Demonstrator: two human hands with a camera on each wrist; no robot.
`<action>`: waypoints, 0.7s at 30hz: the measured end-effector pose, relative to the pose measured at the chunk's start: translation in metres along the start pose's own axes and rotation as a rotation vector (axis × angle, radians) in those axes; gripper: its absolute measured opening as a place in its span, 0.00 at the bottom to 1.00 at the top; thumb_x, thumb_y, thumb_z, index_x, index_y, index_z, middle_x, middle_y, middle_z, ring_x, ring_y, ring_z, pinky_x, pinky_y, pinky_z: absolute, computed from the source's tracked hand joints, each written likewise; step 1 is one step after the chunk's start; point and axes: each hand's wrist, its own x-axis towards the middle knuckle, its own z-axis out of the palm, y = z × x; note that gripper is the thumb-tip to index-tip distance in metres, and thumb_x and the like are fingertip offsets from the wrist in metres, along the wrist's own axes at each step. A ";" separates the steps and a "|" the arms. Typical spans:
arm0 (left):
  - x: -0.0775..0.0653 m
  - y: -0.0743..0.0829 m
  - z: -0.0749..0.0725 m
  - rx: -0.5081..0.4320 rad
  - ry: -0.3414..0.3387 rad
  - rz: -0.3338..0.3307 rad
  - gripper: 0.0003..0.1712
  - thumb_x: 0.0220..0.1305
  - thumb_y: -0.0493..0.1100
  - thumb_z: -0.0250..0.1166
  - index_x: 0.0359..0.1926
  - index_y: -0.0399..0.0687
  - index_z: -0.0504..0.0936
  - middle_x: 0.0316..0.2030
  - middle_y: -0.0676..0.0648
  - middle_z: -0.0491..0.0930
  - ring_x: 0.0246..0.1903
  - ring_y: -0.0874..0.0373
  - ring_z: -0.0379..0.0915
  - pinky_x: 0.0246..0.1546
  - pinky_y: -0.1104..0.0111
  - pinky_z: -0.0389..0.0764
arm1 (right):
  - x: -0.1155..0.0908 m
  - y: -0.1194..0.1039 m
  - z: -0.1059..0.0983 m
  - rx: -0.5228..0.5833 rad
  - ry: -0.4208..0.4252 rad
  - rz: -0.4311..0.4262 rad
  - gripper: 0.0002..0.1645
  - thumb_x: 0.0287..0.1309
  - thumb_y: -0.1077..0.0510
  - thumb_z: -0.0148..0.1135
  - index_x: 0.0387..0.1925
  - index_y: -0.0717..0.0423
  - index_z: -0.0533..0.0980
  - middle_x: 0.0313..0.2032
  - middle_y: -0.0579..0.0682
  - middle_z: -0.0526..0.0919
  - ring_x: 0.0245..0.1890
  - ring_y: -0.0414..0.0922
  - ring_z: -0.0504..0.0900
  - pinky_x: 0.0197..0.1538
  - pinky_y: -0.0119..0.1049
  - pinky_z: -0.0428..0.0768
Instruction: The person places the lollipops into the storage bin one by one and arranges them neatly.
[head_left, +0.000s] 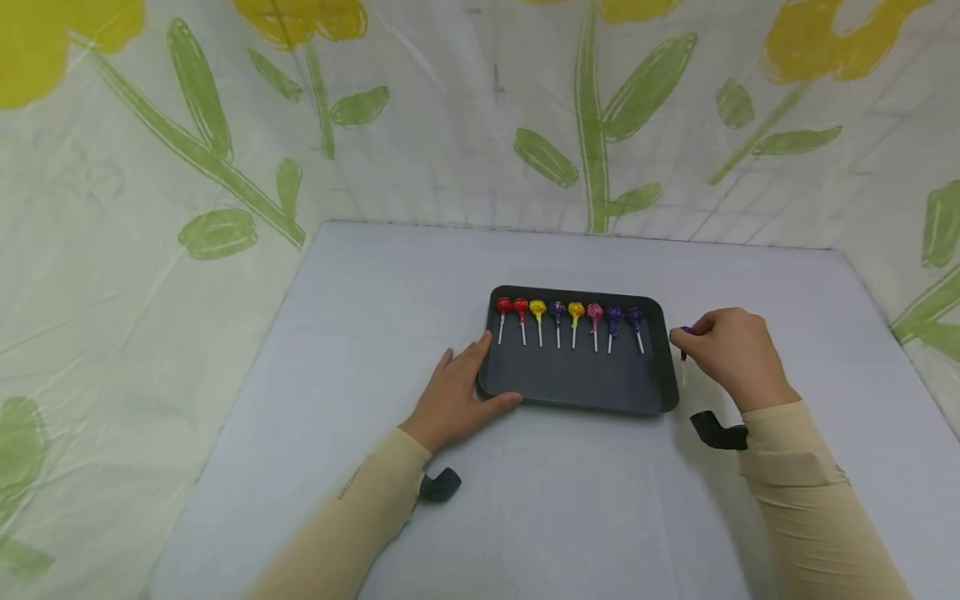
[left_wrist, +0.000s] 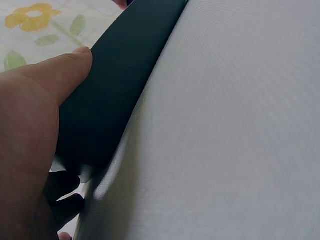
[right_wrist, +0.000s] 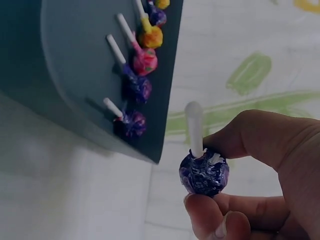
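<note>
A dark grey tray (head_left: 577, 382) holds a single row of lollipops along its far side, sticks pointing toward me. Red ones (head_left: 504, 306) lie at the left, then yellow, purple and pink, with purple ones (head_left: 635, 315) at the right end. My left hand (head_left: 453, 404) rests at the tray's near left corner, thumb along the near edge and fingers spread along the left side. Just beyond the tray's right edge, my right hand (head_left: 738, 354) pinches a purple-wrapped lollipop (right_wrist: 204, 172) by its candy head between thumb and fingers. Its white stick (right_wrist: 194, 127) stands free of the fingers.
The tray sits on a white-covered table (head_left: 525, 508). Behind the table hangs a pale sheet (head_left: 450, 125) printed with yellow flowers and green leaves. A dark band end (head_left: 718, 431) juts out at the right wrist, another (head_left: 441, 485) at the left.
</note>
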 end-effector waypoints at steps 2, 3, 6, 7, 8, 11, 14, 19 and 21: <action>0.000 -0.001 0.000 0.001 0.000 0.001 0.65 0.63 0.82 0.58 0.85 0.51 0.47 0.82 0.50 0.55 0.81 0.56 0.52 0.83 0.56 0.38 | 0.000 -0.003 0.002 0.002 0.006 -0.006 0.26 0.64 0.44 0.66 0.37 0.66 0.88 0.35 0.62 0.90 0.32 0.54 0.84 0.26 0.38 0.77; 0.000 -0.001 0.000 -0.001 0.002 0.004 0.65 0.63 0.82 0.58 0.85 0.50 0.47 0.82 0.50 0.55 0.81 0.55 0.52 0.83 0.56 0.38 | 0.000 -0.004 0.002 0.004 0.005 -0.005 0.26 0.64 0.44 0.67 0.37 0.66 0.88 0.35 0.62 0.90 0.32 0.54 0.84 0.26 0.38 0.77; 0.000 0.000 -0.001 -0.006 0.008 0.013 0.64 0.63 0.82 0.59 0.85 0.50 0.48 0.82 0.50 0.56 0.81 0.55 0.52 0.83 0.55 0.38 | -0.001 -0.009 0.004 0.009 -0.007 0.004 0.26 0.64 0.44 0.67 0.38 0.66 0.87 0.37 0.63 0.90 0.34 0.56 0.84 0.26 0.37 0.77; 0.000 0.000 -0.001 -0.009 0.010 0.014 0.64 0.63 0.81 0.59 0.85 0.50 0.48 0.82 0.50 0.56 0.81 0.55 0.53 0.83 0.55 0.38 | -0.001 -0.010 0.005 0.010 -0.013 0.006 0.26 0.64 0.44 0.66 0.39 0.66 0.87 0.37 0.63 0.90 0.34 0.56 0.84 0.26 0.37 0.77; -0.001 0.000 -0.001 -0.010 0.011 0.014 0.64 0.63 0.81 0.59 0.85 0.50 0.48 0.82 0.50 0.56 0.80 0.55 0.53 0.83 0.55 0.38 | -0.001 -0.011 0.006 0.009 -0.019 0.006 0.26 0.64 0.44 0.66 0.39 0.67 0.87 0.37 0.63 0.89 0.34 0.56 0.84 0.26 0.37 0.77; -0.001 0.000 -0.001 -0.013 0.014 0.014 0.64 0.63 0.81 0.60 0.85 0.49 0.49 0.81 0.49 0.56 0.80 0.55 0.53 0.83 0.55 0.39 | -0.001 -0.015 0.010 0.005 -0.026 -0.008 0.26 0.64 0.44 0.66 0.39 0.67 0.87 0.38 0.63 0.90 0.34 0.56 0.84 0.26 0.38 0.77; -0.001 0.000 -0.001 -0.012 0.016 0.015 0.64 0.63 0.81 0.60 0.85 0.49 0.49 0.81 0.49 0.56 0.80 0.55 0.54 0.83 0.55 0.40 | 0.000 -0.018 0.015 0.002 -0.019 -0.025 0.24 0.63 0.45 0.67 0.37 0.65 0.88 0.37 0.62 0.90 0.34 0.56 0.84 0.27 0.38 0.78; 0.000 0.000 0.000 -0.008 0.015 0.018 0.64 0.63 0.80 0.60 0.85 0.49 0.49 0.81 0.49 0.57 0.80 0.54 0.54 0.83 0.55 0.40 | 0.001 -0.025 0.020 -0.007 -0.015 -0.040 0.23 0.62 0.45 0.69 0.35 0.64 0.88 0.35 0.60 0.90 0.32 0.54 0.83 0.27 0.38 0.77; 0.000 0.000 0.000 -0.005 0.013 0.015 0.64 0.63 0.80 0.60 0.85 0.49 0.49 0.81 0.49 0.57 0.80 0.54 0.54 0.83 0.55 0.40 | 0.002 -0.027 0.021 -0.012 -0.019 -0.046 0.24 0.63 0.45 0.69 0.36 0.64 0.88 0.35 0.60 0.90 0.32 0.54 0.83 0.27 0.39 0.77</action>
